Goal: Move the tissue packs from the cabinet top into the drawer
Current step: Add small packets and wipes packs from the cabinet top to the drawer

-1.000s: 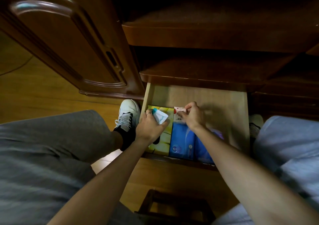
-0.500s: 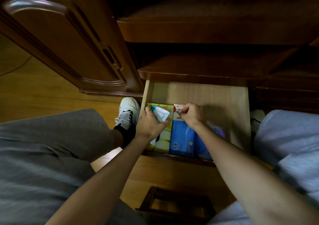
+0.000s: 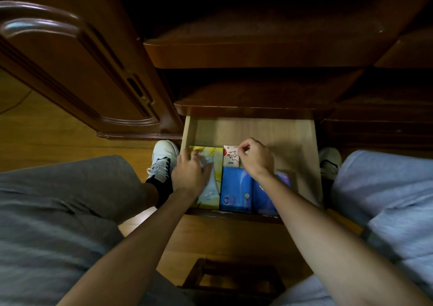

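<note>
The open drawer [image 3: 248, 129] sits in the middle of the frame, pulled out from under the dark wooden cabinet [image 3: 253, 54] that fills the upper part. Along its near edge the tissue packs lie side by side: a yellow pack [image 3: 216, 155] at the left, a blue pack [image 3: 235, 190] in the middle, and a second blue pack [image 3: 263, 198] to its right, partly covered by the right forearm. Behind the middle blue pack lies a small white pack with red print [image 3: 230, 156].

The left hand [image 3: 189, 174] is over the yellow pack, fingers spread forward, with a pale light-blue pack [image 3: 209, 188] under its palm; blur hides whether it grips or only presses it. The right hand [image 3: 255, 158] hovers beside the white pack, thumb and forefinger curled together at its right edge; whether they pinch it cannot be told.

A white sneaker [image 3: 164, 158] stands on the wood floor [image 3: 46, 132] left of the drawer, below an open cabinet door [image 3: 77, 66] at upper left.
</note>
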`<act>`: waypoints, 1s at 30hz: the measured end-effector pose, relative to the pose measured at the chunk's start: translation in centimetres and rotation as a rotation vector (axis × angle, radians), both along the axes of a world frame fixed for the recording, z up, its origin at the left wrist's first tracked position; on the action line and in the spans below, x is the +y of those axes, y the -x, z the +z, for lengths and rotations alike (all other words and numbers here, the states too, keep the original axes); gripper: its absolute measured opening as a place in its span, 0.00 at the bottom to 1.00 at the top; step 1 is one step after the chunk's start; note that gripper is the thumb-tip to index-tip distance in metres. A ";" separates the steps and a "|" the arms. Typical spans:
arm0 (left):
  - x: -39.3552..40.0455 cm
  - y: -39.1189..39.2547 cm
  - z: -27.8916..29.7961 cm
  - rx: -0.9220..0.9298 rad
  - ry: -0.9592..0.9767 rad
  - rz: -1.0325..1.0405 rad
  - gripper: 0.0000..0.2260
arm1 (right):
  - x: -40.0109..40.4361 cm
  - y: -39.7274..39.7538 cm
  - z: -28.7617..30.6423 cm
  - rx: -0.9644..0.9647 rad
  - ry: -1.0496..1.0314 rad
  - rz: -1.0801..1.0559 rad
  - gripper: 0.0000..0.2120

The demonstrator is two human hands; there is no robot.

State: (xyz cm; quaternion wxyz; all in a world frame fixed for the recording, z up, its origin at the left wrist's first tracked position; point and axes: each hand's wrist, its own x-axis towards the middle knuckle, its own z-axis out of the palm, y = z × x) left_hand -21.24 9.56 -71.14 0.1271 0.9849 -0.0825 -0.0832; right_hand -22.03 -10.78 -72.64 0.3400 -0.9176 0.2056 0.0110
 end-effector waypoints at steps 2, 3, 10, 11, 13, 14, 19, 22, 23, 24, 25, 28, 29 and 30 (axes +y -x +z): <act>0.0 -0.3 1.3 -0.010 0.081 0.074 0.22 | -0.1 0.5 1.2 0.015 -0.022 0.011 0.00; -0.1 -0.6 2.2 -0.014 0.106 0.105 0.20 | -0.2 0.6 1.9 0.032 -0.036 0.028 0.02; -1.7 -3.1 13.6 -0.223 0.335 0.050 0.13 | -2.2 0.2 12.2 -0.111 -0.250 0.143 0.08; -2.2 -3.6 16.3 -0.310 0.356 0.013 0.11 | -2.9 0.0 15.0 -0.179 -0.209 0.158 0.07; -3.5 -4.8 22.3 -0.514 0.395 -0.069 0.09 | -4.5 -0.4 21.1 -0.353 -0.129 0.178 0.06; -4.2 -5.4 25.6 -0.610 0.420 -0.115 0.08 | -5.4 -0.5 24.4 -0.458 -0.086 0.175 0.06; -8.6 -9.7 39.2 -0.910 0.470 -0.311 0.07 | -9.8 -3.2 38.5 -0.860 0.228 0.035 0.05; -11.8 -13.8 42.8 -0.819 0.356 -0.337 0.12 | -13.0 -6.6 43.2 -0.759 0.463 -0.019 0.13; -12.9 -15.2 43.3 -0.773 0.306 -0.349 0.15 | -14.1 -7.8 44.0 -0.646 0.542 -0.031 0.17; -13.9 -16.6 43.6 -0.734 0.256 -0.376 0.18 | -15.3 -8.9 44.5 -0.500 0.600 -0.044 0.23; -14.9 -17.9 43.5 -0.690 0.220 -0.404 0.21 | -16.3 -9.8 44.7 -0.344 0.614 -0.051 0.28; -17.6 -21.4 41.8 -0.452 0.212 -0.401 0.28 | -18.0 -12.1 43.4 -0.057 0.547 -0.084 0.34; -18.3 -22.1 41.1 -0.365 0.199 -0.369 0.29 | -18.2 -12.5 42.9 -0.063 0.576 -0.102 0.33; -18.7 -22.6 40.5 -0.312 0.163 -0.336 0.29 | -18.3 -12.8 42.6 -0.109 0.631 -0.118 0.33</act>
